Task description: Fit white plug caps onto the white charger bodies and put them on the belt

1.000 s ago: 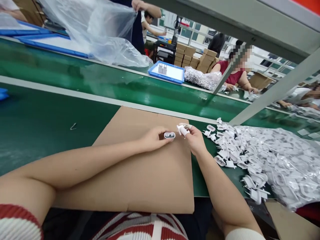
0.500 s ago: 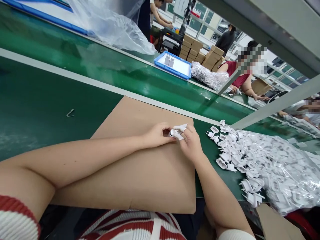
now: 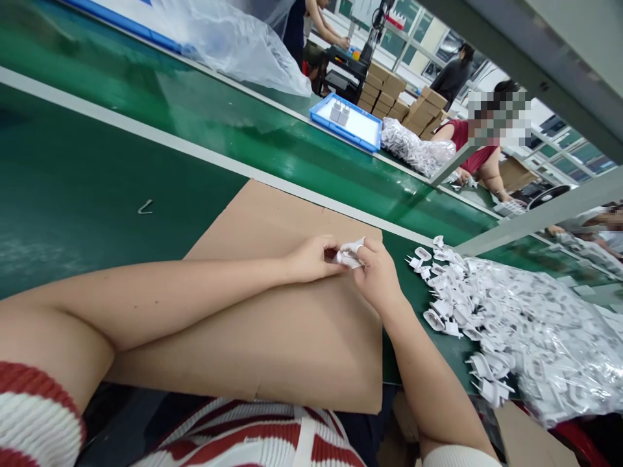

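Both my hands meet over the brown cardboard sheet (image 3: 292, 337), fingers closed on a small white plastic part (image 3: 342, 258). My left hand (image 3: 314, 258) pinches it from the left. White covers wrap the fingertips of my right hand (image 3: 378, 271), which grips the part from the right. Fingers hide most of the part, so its exact shape cannot be made out. To the right of my right hand lies a heap of white plastic plug housings (image 3: 445, 292) with pins, spilling from a clear plastic bag (image 3: 559, 337).
A small bent strip (image 3: 145, 207) lies on the green table (image 3: 87, 175) at left. Beyond the pale rail runs a green belt (image 3: 233, 136) with a blue-rimmed tray (image 3: 348, 126) and a clear sheet (image 3: 243, 55). A slanted metal post (image 3: 530, 211) stands at right. Co-workers sit across.
My fingers have closed further around the white part, and its dark-edged end is now covered. The whole view has shifted slightly; both hands stay over the cardboard.
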A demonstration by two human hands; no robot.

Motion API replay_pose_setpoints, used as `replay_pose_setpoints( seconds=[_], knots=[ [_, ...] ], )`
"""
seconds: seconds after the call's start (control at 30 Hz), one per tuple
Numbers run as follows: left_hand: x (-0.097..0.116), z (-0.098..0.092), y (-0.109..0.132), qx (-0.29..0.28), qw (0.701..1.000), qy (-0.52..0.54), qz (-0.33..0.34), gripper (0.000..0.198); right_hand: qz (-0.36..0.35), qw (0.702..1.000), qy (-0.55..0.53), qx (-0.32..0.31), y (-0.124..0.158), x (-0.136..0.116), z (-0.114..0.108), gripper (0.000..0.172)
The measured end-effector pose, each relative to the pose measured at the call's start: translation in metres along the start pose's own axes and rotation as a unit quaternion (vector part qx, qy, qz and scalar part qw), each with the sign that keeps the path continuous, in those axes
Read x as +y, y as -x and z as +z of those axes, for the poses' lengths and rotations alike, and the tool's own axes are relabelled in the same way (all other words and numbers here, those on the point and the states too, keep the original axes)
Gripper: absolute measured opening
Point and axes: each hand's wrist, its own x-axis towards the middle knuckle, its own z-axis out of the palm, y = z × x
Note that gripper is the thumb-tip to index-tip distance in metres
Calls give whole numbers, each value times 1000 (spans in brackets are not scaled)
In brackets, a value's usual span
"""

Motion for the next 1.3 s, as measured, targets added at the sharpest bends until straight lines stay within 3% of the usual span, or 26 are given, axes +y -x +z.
replay_pose_setpoints(
  seconds=[0.17,0.4,0.53,0.6,0.73,0.8,0.9,1.0,1.1,1.2,1.3],
  knots=[
    [-2,2,-1,-4,1000,19,-9,36,31,999,16,-20,-4,-3,-3,23],
    [-1,0,0,-3,1000,13,2,35,-22,998,23,-46,-16,4,-10,22],
    [0,-1,0,5,1000,-13,7,37,29,999,-14,-31,-12,6,-4,24],
    [1,1,2,2,1000,-17,10,38,71,994,-86,-9,-6,6,3,35],
    [2,6,7,-9,1000,-13,7,42,140,953,-267,31,4,13,11,75],
    [0,4,1,-28,1000,-1,0,44,151,958,-236,56,8,25,5,71],
    [-6,-6,-29,-7,999,-18,-29,48,224,971,5,81,17,51,-15,52],
    [-17,-28,-80,94,990,-87,-62,44,360,908,212,20,27,77,-29,44],
    [-30,-55,-128,183,965,-157,-101,45,422,869,252,-53,33,92,-34,38],
    [-43,-75,-157,222,943,-202,-143,47,402,885,227,-61,35,98,-36,44],
    [-50,-86,-168,234,933,-217,-168,42,366,913,183,-9,34,99,-39,51]
  ],
)
